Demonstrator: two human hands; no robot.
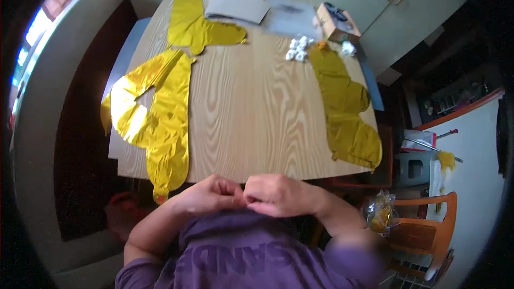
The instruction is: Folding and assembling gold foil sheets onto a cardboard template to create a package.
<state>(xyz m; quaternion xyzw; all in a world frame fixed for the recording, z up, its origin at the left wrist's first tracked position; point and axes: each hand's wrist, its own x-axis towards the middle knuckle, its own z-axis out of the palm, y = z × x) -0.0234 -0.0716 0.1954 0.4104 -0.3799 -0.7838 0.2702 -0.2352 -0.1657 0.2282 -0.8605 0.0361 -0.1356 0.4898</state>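
Left grip and right grip curled, contents indiscernible; yellow foil along worktop's left edge judged light, slippery, best seam-held.

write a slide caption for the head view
Left hand and right hand close together by the near edge of a wood-grain table bearing three gold foil shapes.

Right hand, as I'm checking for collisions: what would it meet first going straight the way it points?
Most likely the left hand: the right hand points toward it, almost meeting; whether they touch is unclear.
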